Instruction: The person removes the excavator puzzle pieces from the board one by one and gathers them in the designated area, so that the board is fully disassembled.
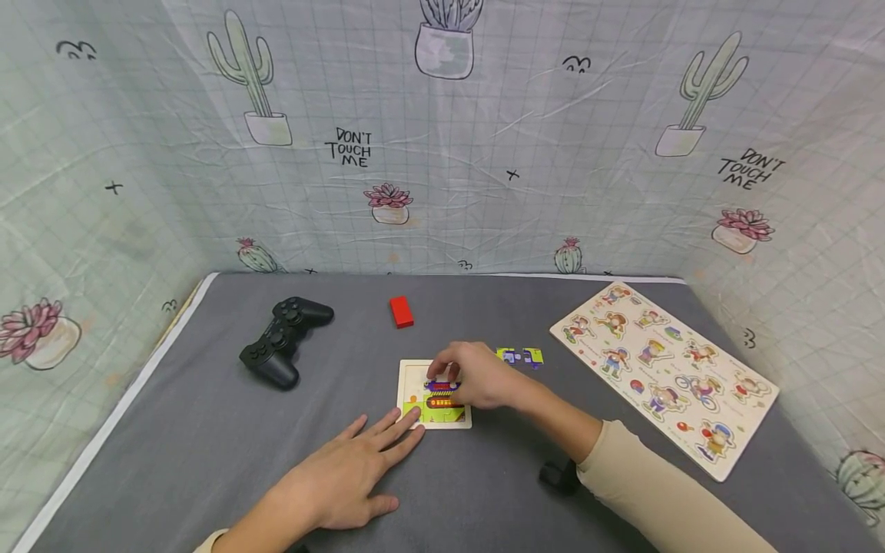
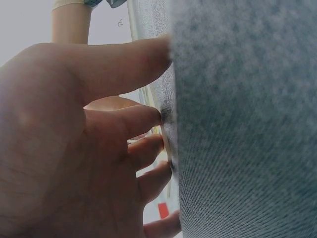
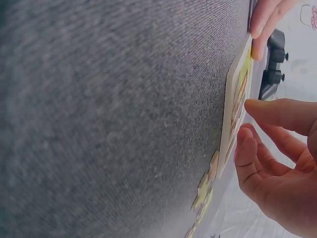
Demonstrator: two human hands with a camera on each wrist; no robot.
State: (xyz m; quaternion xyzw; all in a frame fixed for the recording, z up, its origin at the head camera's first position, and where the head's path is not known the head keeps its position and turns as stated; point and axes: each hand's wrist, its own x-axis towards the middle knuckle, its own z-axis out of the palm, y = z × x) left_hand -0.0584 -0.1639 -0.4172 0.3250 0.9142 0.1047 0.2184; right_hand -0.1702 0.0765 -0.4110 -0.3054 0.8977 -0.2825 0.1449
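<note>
A small jigsaw puzzle in a pale wooden frame (image 1: 399, 388) lies on the grey table, several pieces of a yellow-green and red vehicle picture in it. My left hand (image 1: 349, 468) rests spread, fingertips at the frame's near left corner; its thumb touches the table. Above the puzzle, my right hand (image 1: 477, 376) reaches down with curved fingers. Its thumb and fingertips stand apart on two sides of a purple-and-red puzzle piece (image 1: 440, 387); whether they pinch it is hidden. Two loose puzzle pieces (image 1: 533, 356) lie right of the frame, beyond my right wrist.
A black game controller (image 1: 283, 338) lies at the left, and a red block (image 1: 401, 312) sits behind the puzzle. Angled at the right is a large wooden board (image 1: 664, 376) with cartoon figures. A black object (image 1: 558, 478) shows beneath my right forearm. Patterned cloth walls surround the table.
</note>
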